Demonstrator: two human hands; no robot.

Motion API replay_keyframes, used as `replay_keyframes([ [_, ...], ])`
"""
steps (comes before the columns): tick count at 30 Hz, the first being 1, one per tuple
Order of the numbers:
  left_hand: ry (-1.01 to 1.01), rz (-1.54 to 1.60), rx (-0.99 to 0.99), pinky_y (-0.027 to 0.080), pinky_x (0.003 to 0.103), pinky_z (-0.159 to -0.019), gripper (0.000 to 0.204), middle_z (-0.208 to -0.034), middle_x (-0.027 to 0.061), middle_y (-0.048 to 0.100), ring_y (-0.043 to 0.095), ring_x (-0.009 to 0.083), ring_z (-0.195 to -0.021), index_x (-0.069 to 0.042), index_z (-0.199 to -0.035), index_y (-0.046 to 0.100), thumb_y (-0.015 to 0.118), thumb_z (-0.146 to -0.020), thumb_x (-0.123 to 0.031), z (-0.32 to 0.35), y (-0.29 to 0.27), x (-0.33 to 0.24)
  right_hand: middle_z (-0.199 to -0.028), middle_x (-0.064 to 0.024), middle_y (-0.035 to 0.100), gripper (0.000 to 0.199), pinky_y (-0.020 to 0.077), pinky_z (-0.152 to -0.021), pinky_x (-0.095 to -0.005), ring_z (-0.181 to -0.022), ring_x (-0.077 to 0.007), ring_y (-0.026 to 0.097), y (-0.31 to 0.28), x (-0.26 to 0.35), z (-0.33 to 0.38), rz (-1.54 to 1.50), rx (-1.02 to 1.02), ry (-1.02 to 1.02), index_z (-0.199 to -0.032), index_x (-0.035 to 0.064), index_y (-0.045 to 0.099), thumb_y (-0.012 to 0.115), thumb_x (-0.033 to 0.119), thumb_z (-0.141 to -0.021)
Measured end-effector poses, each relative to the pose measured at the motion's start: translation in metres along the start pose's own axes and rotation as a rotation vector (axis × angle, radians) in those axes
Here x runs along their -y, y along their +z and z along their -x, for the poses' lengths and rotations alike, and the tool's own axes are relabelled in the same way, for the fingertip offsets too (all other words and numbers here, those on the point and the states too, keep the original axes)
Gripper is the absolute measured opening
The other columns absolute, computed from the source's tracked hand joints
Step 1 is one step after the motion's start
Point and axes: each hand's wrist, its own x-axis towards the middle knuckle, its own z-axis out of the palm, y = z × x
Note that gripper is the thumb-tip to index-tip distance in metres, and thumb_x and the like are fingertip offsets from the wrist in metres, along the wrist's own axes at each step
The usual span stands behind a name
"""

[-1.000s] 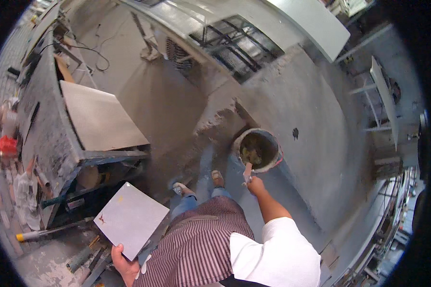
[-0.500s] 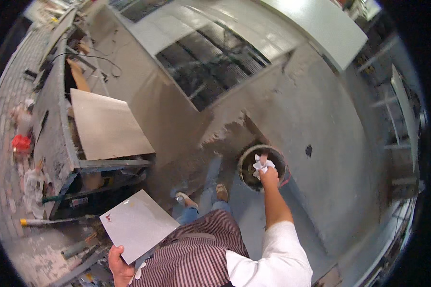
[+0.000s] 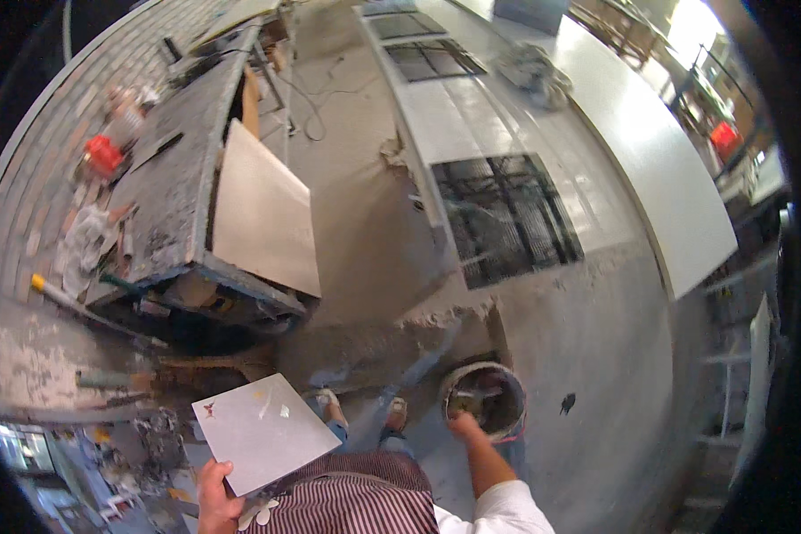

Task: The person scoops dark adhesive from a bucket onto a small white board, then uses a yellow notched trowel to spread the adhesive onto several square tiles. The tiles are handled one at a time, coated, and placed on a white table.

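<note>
My left hand [image 3: 215,498] grips a flat, light-grey square tile [image 3: 267,433] by its near left edge, thumb on top. A small reddish-brown mark shows at one corner of the tile, with faint yellowish and white spots elsewhere. On the right, my right hand [image 3: 462,424] reaches into a round bucket [image 3: 513,381] at its near left side. The bucket's inside looks dark and dirty, with something pale within. Blur and the reach into the bucket hide my right fingers, so what they hold does not show.
At left stands a rough grey bench [image 3: 173,196] with a large beige panel [image 3: 267,209] leaning against it. Ahead runs a long pale surface with a dark glossy panel [image 3: 507,218]. A white slab [image 3: 663,156] lies farther right. A yellow-tipped pole [image 3: 71,301] is by the bench.
My right hand, which held crumpled white paper above the bucket, is now lower inside it, and the paper no longer shows clearly. My view has tilted up; my left hand keeps the tile.
</note>
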Motion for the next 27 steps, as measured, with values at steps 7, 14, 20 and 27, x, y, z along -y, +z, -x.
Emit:
replay_keyframes([
  [7, 0.106, 0.106, -0.06, 0.05, 0.045, -0.089, 0.049, -0.114, 0.0179, 0.06, 0.061, 0.0319, -0.102, 0.007, -0.123, 0.051, 0.052, -0.079, -0.016, 0.029, -0.009, 0.054, -0.117, -0.017, 0.065, 0.055, 0.0494, -0.091, -0.0412, -0.102, -0.033, 0.063, 0.127, 0.072, 0.059, 0.154, 0.568, -0.362, -0.132, 0.0088, 0.055, 0.059, 0.045, -0.091],
  [14, 0.521, -0.259, -0.07, 0.049, 0.041, -0.087, 0.037, -0.111, 0.0168, 0.059, 0.06, 0.0292, -0.101, -0.001, -0.116, 0.056, 0.062, -0.081, -0.01, 0.027, -0.104, 0.075, -0.109, -0.0169, 0.066, 0.047, 0.0495, -0.086, -0.0436, -0.096, -0.0333, 0.062, 0.093, 0.185, 0.132, 0.254, 0.805, -0.582, -0.126, 0.0048, 0.058, 0.057, 0.039, -0.094],
  [20, 0.632, -0.413, -0.217, 0.051, 0.038, -0.087, 0.029, -0.109, 0.0167, 0.064, 0.064, 0.0273, -0.099, 0.001, -0.11, 0.062, 0.066, -0.081, -0.006, 0.063, -0.142, 0.104, -0.107, -0.0164, 0.066, 0.044, 0.0499, -0.083, -0.0436, -0.093, -0.0322, 0.062, 0.056, 0.197, 0.117, 0.494, 0.549, -0.54, -0.126, 0.0037, 0.058, 0.056, 0.035, -0.095],
  [27, 0.304, 0.403, -0.328, 0.051, 0.032, -0.079, 0.026, -0.098, 0.0067, 0.065, 0.063, 0.0154, -0.09, 0.001, -0.109, 0.062, 0.062, -0.087, -0.013, 0.128, -0.193, 0.205, -0.105, -0.0159, 0.065, 0.042, 0.0504, -0.08, -0.0435, -0.09, -0.031, 0.062, 0.036, 0.176, 0.108, 0.593, 0.321, -0.355, -0.126, 0.0024, 0.057, 0.055, 0.032, -0.096],
])
